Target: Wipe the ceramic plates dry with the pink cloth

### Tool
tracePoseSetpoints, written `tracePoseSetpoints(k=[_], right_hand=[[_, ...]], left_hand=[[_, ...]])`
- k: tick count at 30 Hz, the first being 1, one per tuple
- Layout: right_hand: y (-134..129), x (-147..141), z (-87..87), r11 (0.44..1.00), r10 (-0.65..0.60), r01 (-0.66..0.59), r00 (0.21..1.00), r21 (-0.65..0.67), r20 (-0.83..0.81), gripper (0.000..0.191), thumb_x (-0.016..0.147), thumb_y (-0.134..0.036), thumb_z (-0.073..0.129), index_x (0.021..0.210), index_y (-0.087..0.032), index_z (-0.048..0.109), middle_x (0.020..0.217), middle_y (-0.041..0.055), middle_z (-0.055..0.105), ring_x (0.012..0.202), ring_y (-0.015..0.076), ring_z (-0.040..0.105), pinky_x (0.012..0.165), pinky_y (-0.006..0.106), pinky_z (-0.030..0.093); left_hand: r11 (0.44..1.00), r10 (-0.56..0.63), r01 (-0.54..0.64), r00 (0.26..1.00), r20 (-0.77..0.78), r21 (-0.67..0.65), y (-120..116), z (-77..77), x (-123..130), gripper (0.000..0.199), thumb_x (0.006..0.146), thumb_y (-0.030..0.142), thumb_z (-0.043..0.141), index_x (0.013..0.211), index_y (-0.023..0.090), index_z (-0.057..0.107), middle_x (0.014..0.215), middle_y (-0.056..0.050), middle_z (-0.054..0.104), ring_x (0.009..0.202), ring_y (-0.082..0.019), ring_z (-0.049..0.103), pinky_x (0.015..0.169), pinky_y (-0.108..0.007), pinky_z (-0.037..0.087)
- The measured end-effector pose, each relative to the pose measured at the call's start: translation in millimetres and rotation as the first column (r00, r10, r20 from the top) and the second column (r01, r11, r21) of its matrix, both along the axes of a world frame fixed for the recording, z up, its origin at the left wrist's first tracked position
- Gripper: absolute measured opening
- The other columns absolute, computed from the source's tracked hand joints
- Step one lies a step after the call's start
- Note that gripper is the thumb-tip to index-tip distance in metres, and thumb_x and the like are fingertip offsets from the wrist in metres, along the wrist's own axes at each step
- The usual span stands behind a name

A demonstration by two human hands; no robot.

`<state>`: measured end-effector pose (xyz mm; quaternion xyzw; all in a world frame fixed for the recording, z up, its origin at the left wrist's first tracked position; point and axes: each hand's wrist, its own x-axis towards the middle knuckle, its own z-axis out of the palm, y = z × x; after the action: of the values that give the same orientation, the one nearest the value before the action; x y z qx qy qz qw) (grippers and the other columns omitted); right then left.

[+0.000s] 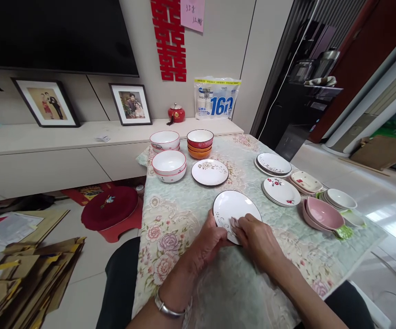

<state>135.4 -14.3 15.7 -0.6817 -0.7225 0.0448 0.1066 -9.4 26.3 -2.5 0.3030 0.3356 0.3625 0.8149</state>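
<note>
A round white plate (230, 204) with a dark rim and a grey vine pattern is held near the table's front, tilted slightly toward me. My left hand (210, 237) grips its near left edge, thumb on top and the other fingers hidden beneath. Bunched in the fingers of my right hand (258, 237) is a small pale cloth (235, 222), pressed against the plate's surface; whether it is fabric or tissue is unclear. Just beyond lies another dark-rimmed plate (210, 172) with brown flowers.
White bowls (169, 171) and a red-and-orange bowl stack (200, 147) stand at the back left. To the right are flowered plates (280, 192), dark-rimmed plates (273, 163), square dishes (306, 181), pink bowls (324, 214) and small white bowls (342, 199). A floral tablecloth (170, 237) covers the table.
</note>
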Motion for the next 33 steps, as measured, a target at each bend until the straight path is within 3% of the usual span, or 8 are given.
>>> tracePoseSetpoints(k=[6, 11, 15, 19, 25, 29, 33], right_hand=[[43.4, -19.8, -1.5, 0.997, 0.056, -0.035, 0.937, 0.068, -0.344, 0.027, 0.09, -0.027, 0.053, 0.064, -0.019, 0.048, 0.069, -0.001, 0.051, 0.066, 0.0125, 0.047, 0.061, 0.025, 0.03], [36.8, -9.8, 5.0, 0.97, 0.154, -0.235, 0.782, -0.056, -0.604, 0.028, 0.09, -0.031, 0.052, 0.065, -0.019, 0.049, 0.067, -0.0035, 0.048, 0.066, 0.0115, 0.048, 0.06, 0.023, 0.033], [14.4, 19.9, 13.3, 0.932, 0.166, -0.31, 0.825, -0.188, -0.541, 0.018, 0.087, -0.025, 0.054, 0.07, -0.019, 0.057, 0.077, -0.0016, 0.055, 0.071, 0.0125, 0.052, 0.063, 0.023, 0.035], [8.3, 43.9, 12.9, 0.948, 0.117, -0.218, 0.915, -0.231, -0.386, 0.011, 0.084, -0.021, 0.054, 0.077, -0.02, 0.062, 0.082, 0.0008, 0.059, 0.076, 0.015, 0.054, 0.067, 0.024, 0.035], [31.1, 54.8, -6.9, 0.997, -0.079, 0.079, 0.995, 0.003, -0.061, 0.015, 0.088, -0.021, 0.049, 0.081, -0.018, 0.062, 0.08, 0.0044, 0.057, 0.075, 0.0175, 0.053, 0.065, 0.027, 0.033], [54.1, 52.7, -25.2, 0.963, -0.158, 0.161, 0.987, 0.216, -0.033, 0.019, 0.091, -0.023, 0.049, 0.089, -0.017, 0.066, 0.084, 0.0085, 0.06, 0.083, 0.0218, 0.053, 0.073, 0.03, 0.036], [65.8, 51.8, -37.6, 0.938, -0.187, 0.192, 0.981, 0.29, -0.045, 0.028, 0.093, -0.021, 0.044, 0.109, -0.011, 0.065, 0.095, 0.0145, 0.064, 0.091, 0.0256, 0.053, 0.085, 0.038, 0.036]], left_hand=[[0.999, -0.022, 0.021, 1.0, 0.022, 0.047, 0.1, -0.4, -2.9, 0.08, 0.047, 0.0, 0.049, 0.124, 0.023, 0.042, 0.093, -0.003, 0.06, 0.082, -0.023, 0.061, 0.061, -0.034, 0.055], [1.0, -0.024, 0.024, 0.999, 0.047, 0.017, 2.9, 0.0, -3.6, 0.076, 0.045, 0.001, 0.048, 0.118, 0.02, 0.044, 0.094, -0.004, 0.061, 0.086, -0.025, 0.062, 0.067, -0.04, 0.056], [1.0, -0.022, 0.022, 0.999, 0.028, -0.004, 3.1, 0.3, -1.8, 0.082, 0.046, 0.001, 0.05, 0.124, 0.02, 0.041, 0.107, -0.009, 0.062, 0.093, -0.028, 0.062, 0.073, -0.045, 0.056], [1.0, -0.002, 0.003, 0.998, -0.061, 0.011, 0.2, 1.8, 1.5, 0.084, 0.049, 0.002, 0.054, 0.129, 0.022, 0.039, 0.117, -0.012, 0.06, 0.098, -0.03, 0.062, 0.075, -0.047, 0.056], [1.0, 0.005, -0.006, 0.999, -0.051, -0.019, -1.2, 4.0, 3.1, 0.08, 0.051, 0.003, 0.054, 0.127, 0.023, 0.039, 0.117, -0.011, 0.062, 0.098, -0.03, 0.063, 0.076, -0.049, 0.056], [0.999, 0.017, -0.019, 1.0, -0.026, -0.048, 0.1, 4.4, 2.6, 0.075, 0.05, 0.003, 0.056, 0.121, 0.023, 0.042, 0.116, -0.009, 0.063, 0.098, -0.028, 0.063, 0.076, -0.047, 0.056], [0.998, 0.023, -0.024, 0.999, -0.023, -0.056, -0.5, 5.7, 2.4, 0.069, 0.048, 0.001, 0.059, 0.112, 0.023, 0.044, 0.109, -0.006, 0.064, 0.094, -0.025, 0.064, 0.073, -0.042, 0.057]])
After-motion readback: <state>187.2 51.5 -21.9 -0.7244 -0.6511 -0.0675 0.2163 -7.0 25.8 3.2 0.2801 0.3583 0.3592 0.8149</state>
